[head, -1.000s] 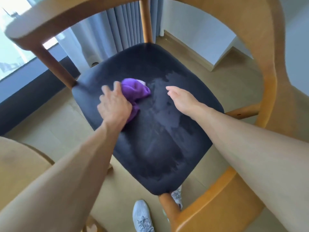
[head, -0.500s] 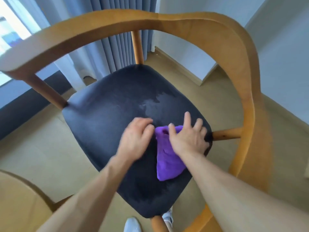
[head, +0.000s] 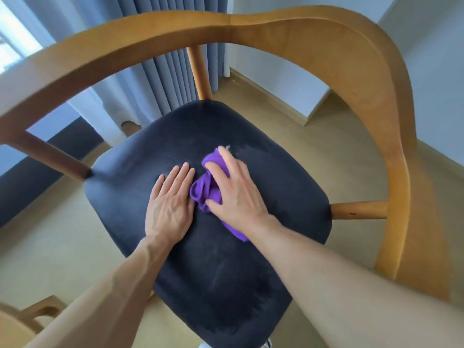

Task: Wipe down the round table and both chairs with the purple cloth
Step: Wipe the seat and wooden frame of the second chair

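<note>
A wooden chair with a curved backrest (head: 346,64) and a dark navy seat cushion (head: 140,172) fills the head view. The purple cloth (head: 204,190) lies bunched near the middle of the cushion. My right hand (head: 236,194) lies on top of the cloth with straight fingers, pressing it onto the seat. My left hand (head: 170,204) rests flat on the cushion just left of the cloth, fingers straight, its edge touching the cloth. Part of the cloth is hidden under my right palm.
Blue-grey curtains (head: 170,69) and a window hang behind the chair. A white wall with a skirting board (head: 271,96) runs at the back right. Part of another wooden piece of furniture (head: 27,317) shows at the bottom left. Beige floor surrounds the chair.
The cloth passed from under my left hand to under my right hand. Both hands and the cloth have since moved from the seat's right edge towards its middle, and my left hand has flattened.
</note>
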The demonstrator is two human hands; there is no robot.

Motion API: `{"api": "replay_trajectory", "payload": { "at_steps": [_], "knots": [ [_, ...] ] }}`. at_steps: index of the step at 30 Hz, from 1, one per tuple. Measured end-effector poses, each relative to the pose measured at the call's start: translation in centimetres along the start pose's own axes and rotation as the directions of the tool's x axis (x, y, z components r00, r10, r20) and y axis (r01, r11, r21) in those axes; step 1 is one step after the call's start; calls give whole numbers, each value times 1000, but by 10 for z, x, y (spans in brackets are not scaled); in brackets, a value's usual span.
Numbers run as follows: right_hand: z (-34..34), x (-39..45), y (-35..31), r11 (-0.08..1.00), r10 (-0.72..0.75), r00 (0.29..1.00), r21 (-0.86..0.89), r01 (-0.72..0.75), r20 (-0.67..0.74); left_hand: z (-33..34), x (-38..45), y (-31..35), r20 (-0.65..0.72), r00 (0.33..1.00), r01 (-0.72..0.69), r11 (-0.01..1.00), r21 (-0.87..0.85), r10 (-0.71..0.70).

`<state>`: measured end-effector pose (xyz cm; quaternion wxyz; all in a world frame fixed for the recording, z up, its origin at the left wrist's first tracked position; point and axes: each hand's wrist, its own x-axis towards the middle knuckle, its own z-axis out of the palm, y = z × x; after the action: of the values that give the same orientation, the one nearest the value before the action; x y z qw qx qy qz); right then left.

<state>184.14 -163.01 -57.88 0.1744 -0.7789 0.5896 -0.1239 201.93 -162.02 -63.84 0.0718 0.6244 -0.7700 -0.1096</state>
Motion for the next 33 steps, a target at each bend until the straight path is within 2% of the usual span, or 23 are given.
{"api": "replay_trajectory", "payload": {
  "at_steps": [2, 4, 7, 12, 15, 17, 19, 21, 23, 25, 27, 29, 33],
  "knots": [
    [5, 5, 7, 992, -16, 998, -126, 24, 65, 3, -2, 0, -7, 1000, 6, 1000, 29, -5],
    [12, -8, 16, 973, -41, 997, -224, 53, 60, 5, -4, 2, -29, 1000, 12, 999, 47, -10],
    [4, -4, 45, 976, -64, 998, -205, 68, 26, 7, -3, 3, -48, 999, 19, 998, 68, -16],
    [-16, 42, 101, 951, 158, 979, -247, -187, -130, 7, 2, 6, -59, 998, 33, 995, 96, -28],
    [-11, 51, 102, 934, 282, 940, -172, -315, -191, 10, 3, 6, -65, 998, 21, 994, 110, -14],
    [-3, 49, 77, 934, 326, 921, -76, -349, -215, 13, -1, 1, -85, 996, 27, 992, 122, -16],
    [13, 33, 40, 974, 217, 956, -16, -225, -197, 15, -3, -2, -100, 995, 18, 993, 120, -6],
    [30, 9, 8, 1000, 13, 995, -22, -15, -94, 16, -3, -1, -113, 994, 2, 994, 106, 10],
    [19, 11, 22, 993, -114, 993, -32, 114, -21, 14, -3, 2, -121, 993, 2, 994, 106, 11],
    [-5, 37, 69, 991, -28, 998, -130, 20, -64, 13, -1, 4, -122, 993, 11, 994, 107, 2],
    [-30, 64, 121, 950, 171, 978, -244, -196, -122, 14, -1, 3, -110, 994, 19, 993, 116, -6],
    [-41, 76, 151, 916, 320, 938, -208, -343, -136, 14, 0, 3, -107, 994, 24, 992, 126, -10],
    [-19, 65, 110, 939, 329, 928, -45, -342, -174, 13, -1, 3, -91, 996, 33, 987, 157, -19]
  ]
}}
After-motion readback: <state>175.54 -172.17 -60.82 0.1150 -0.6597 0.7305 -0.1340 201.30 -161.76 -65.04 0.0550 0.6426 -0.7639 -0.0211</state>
